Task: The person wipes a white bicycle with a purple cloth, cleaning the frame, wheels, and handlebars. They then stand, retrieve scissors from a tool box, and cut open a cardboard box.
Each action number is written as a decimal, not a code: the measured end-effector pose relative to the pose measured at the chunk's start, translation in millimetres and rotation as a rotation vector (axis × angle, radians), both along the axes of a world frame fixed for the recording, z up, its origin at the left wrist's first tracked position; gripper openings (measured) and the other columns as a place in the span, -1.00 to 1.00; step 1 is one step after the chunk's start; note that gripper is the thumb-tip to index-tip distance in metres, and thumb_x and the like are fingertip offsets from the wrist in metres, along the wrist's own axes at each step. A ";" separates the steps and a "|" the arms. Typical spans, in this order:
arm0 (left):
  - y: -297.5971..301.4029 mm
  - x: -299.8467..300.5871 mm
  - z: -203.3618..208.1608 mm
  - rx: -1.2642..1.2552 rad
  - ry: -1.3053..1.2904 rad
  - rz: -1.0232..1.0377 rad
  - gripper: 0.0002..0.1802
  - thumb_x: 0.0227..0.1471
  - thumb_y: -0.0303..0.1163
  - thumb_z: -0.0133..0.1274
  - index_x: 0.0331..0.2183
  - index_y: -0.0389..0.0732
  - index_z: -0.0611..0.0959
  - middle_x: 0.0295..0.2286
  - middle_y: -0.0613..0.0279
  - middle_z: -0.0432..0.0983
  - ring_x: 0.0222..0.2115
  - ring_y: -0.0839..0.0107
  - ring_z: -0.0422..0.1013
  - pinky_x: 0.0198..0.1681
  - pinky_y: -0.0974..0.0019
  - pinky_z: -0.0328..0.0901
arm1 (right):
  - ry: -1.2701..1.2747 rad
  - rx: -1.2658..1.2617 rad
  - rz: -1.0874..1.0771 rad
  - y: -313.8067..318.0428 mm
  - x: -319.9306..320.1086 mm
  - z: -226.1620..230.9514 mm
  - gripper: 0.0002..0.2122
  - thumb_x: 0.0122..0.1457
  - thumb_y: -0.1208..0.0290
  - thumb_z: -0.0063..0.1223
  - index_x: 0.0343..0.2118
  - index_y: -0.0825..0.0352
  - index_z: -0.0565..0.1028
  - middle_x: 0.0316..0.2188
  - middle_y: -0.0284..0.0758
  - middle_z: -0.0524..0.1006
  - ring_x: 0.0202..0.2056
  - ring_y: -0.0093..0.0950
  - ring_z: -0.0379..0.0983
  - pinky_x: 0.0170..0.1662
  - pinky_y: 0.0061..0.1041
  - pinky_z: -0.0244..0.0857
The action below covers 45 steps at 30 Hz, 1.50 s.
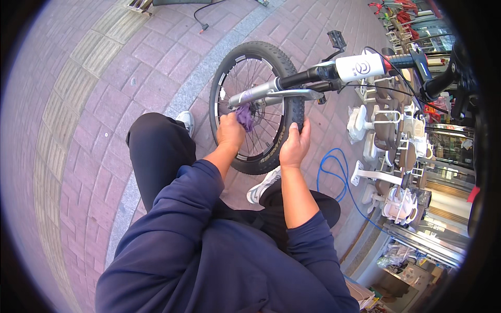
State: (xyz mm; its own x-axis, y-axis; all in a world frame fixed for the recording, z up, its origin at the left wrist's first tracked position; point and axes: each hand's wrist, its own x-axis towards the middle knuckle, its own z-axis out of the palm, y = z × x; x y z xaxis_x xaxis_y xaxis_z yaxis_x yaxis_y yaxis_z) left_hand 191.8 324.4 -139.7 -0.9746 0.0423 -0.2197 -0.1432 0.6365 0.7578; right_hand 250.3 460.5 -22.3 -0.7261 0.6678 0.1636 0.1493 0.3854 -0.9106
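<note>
While the left hand (230, 130) is closing on a purple cloth (244, 116) against the spokes, the right hand (295, 146) is gripping the tyre (292, 112); bracing firmly is advisable, wiping in short strokes.

bike's rear half (459, 73) runs off the right edge, and the purple rag (244, 116) mostly hides the hub
</note>
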 end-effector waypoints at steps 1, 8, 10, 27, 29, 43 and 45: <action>-6.9 3.1 -13.1 -0.015 -0.141 0.065 -0.80 0.02 -0.42 0.05 -0.27 -0.27 0.61 -0.24 -0.23 0.55 -0.26 -0.23 0.53 -0.13 -0.10 0.42 | -0.002 0.028 -0.001 -2.1 0.2 0.9 -0.56 0.27 0.30 -0.02 0.15 0.41 0.38 -0.12 -0.12 0.56 -0.14 -0.29 0.51 -0.02 -0.34 0.35; 12.8 2.4 18.2 0.282 0.019 0.263 -0.64 0.03 -0.14 0.20 -0.31 -0.28 0.65 -0.37 -0.18 0.62 -0.28 -0.16 0.55 -0.14 -0.02 0.39 | -0.059 0.019 0.007 -10.5 -7.1 16.0 -0.50 0.18 0.30 0.04 0.16 0.42 0.37 -0.16 -0.09 0.58 -0.17 -0.20 0.54 -0.05 -0.28 0.37; 18.4 -0.1 22.2 0.303 -0.003 0.335 -0.58 0.05 -0.06 0.21 -0.31 -0.27 0.68 -0.37 -0.17 0.63 -0.29 -0.14 0.56 -0.17 -0.02 0.40 | -0.093 0.018 -0.013 -7.8 -6.4 17.6 -0.50 0.17 0.31 0.05 0.16 0.42 0.38 -0.16 -0.09 0.58 -0.17 -0.20 0.55 -0.05 -0.28 0.37; 34.4 -1.4 22.6 0.481 -0.137 0.267 -0.81 0.14 -0.38 0.16 -0.29 -0.33 0.70 -0.49 0.23 0.60 -0.43 0.45 0.46 -0.26 0.27 0.36 | -0.116 0.161 -0.054 -6.3 -3.9 12.5 -0.40 0.08 0.39 0.10 0.21 0.49 0.33 -0.13 -0.09 0.58 -0.17 -0.24 0.55 -0.01 -0.33 0.38; 37.7 -8.7 29.4 0.561 -0.053 0.195 -0.79 0.10 -0.36 0.17 -0.28 -0.29 0.70 -0.41 0.05 0.61 -0.36 0.20 0.52 -0.20 0.16 0.38 | -0.111 0.142 -0.035 -7.7 -5.2 11.7 -0.39 0.06 0.40 0.11 0.22 0.50 0.32 -0.13 -0.08 0.58 -0.17 -0.25 0.56 -0.01 -0.34 0.38; 3.0 -17.9 9.1 0.089 -0.319 0.463 -0.56 -0.06 -0.17 0.11 -0.34 -0.41 0.73 -0.33 -0.27 0.63 -0.21 -0.16 0.57 -0.04 -0.03 0.38 | -0.129 0.123 -0.022 -11.7 -0.4 12.0 -0.38 0.01 0.43 0.14 0.20 0.47 0.32 -0.01 0.02 0.52 -0.03 -0.07 0.50 0.08 -0.23 0.34; -2.1 -18.2 -0.6 0.063 -0.372 0.571 -0.57 -0.08 -0.19 0.12 -0.31 -0.38 0.73 -0.30 -0.25 0.64 -0.18 -0.13 0.57 -0.03 -0.02 0.39 | -0.123 0.111 -0.025 -9.1 1.7 11.1 -0.38 0.02 0.43 0.14 0.20 0.46 0.33 -0.01 0.02 0.52 -0.03 -0.07 0.50 0.08 -0.23 0.34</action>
State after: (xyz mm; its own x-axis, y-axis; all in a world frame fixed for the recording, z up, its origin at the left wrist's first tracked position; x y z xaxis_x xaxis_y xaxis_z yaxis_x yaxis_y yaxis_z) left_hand 173.6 322.2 -140.3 -0.7084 -0.4324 -0.5579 -0.7012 0.3407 0.6264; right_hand 252.1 451.4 -11.2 -0.7288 0.6684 0.1487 0.2675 0.4778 -0.8367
